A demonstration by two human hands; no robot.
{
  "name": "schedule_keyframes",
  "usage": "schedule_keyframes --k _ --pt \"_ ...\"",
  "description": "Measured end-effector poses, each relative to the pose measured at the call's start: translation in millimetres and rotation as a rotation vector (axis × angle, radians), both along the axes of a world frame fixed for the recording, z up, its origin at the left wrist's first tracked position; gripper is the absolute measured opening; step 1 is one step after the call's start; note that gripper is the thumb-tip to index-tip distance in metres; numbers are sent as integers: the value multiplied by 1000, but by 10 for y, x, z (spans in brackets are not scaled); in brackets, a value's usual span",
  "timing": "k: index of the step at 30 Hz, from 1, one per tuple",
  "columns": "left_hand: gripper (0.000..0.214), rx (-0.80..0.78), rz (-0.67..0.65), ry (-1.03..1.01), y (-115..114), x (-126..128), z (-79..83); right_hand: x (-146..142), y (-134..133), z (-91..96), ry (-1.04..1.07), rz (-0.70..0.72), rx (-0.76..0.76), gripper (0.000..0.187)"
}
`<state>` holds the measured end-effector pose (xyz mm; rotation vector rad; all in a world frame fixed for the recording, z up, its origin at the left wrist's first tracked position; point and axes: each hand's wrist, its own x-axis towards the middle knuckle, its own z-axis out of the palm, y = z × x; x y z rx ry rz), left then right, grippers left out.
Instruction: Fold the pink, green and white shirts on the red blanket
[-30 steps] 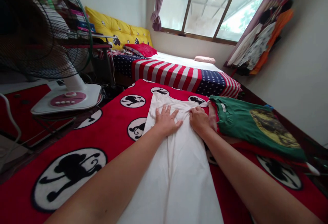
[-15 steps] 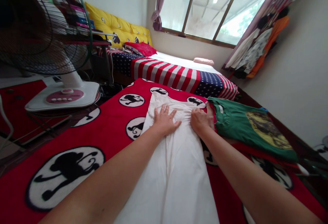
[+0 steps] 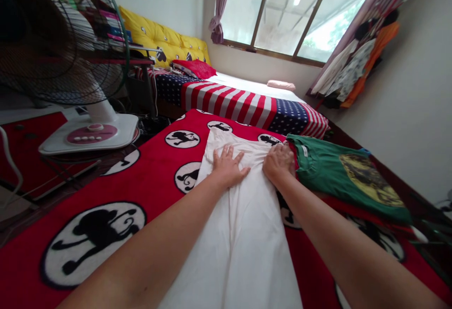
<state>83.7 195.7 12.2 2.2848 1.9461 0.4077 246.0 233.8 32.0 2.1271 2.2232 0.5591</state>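
Note:
A pair of white trousers point(image 3: 259, 233) lies lengthwise in front of me, its waist end farthest away and creased. My left hand point(image 3: 228, 166) rests flat on the upper part, palm down with fingers spread. At the right edge of the waist is my right hand point(image 3: 278, 162), its fingers bent and closed on the cloth; the fingertips are partly hidden. Just right of that hand lies a folded green T-shirt point(image 3: 325, 167) with a yellow-and-dark print, on top of red cloth.
Beneath everything spreads a red blanket point(image 3: 155, 177) with black monkey figures in white circles. On the left stands an electric fan point(image 3: 90, 134). Beyond is a bed with a stars-and-stripes cover point(image 3: 226, 99). Clothes point(image 3: 360, 66) hang at the right wall.
The fingers of my right hand have shifted slightly at the trousers' right waist edge. My left hand stays in place on the cloth.

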Motion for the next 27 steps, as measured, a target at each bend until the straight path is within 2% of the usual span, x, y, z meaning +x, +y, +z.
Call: schedule_keyframes --k 3,5,8,11,13,16,20,24,27 --pt "70 2 -6 -1 2 0 -8 -45 -16 -52 74 125 -40 51" --pt "69 1 -11 0 0 -8 -6 -47 18 -90 134 149 -114 51" --pt "71 20 -5 -14 -5 -37 0 -56 72 -98 195 75 -163 54" --pt "71 75 114 -48 0 -60 -5 -118 21 -82 222 -2 -123 56" --pt "64 93 197 -60 16 -63 -14 -162 -71 -101 221 69 -66 56" --pt "53 94 200 -131 55 -108 -13 -175 -194 -177 242 217 -112 54" --pt "39 75 149 -226 128 -413 67 -138 -218 -255 306 177 -175 57" --pt "35 78 257 -253 166 -869 226 -139 -197 -267 339 184 -148 55" --pt "35 34 275 -256 145 -1072 349 -150 -205 -265 342 186 -133 55"
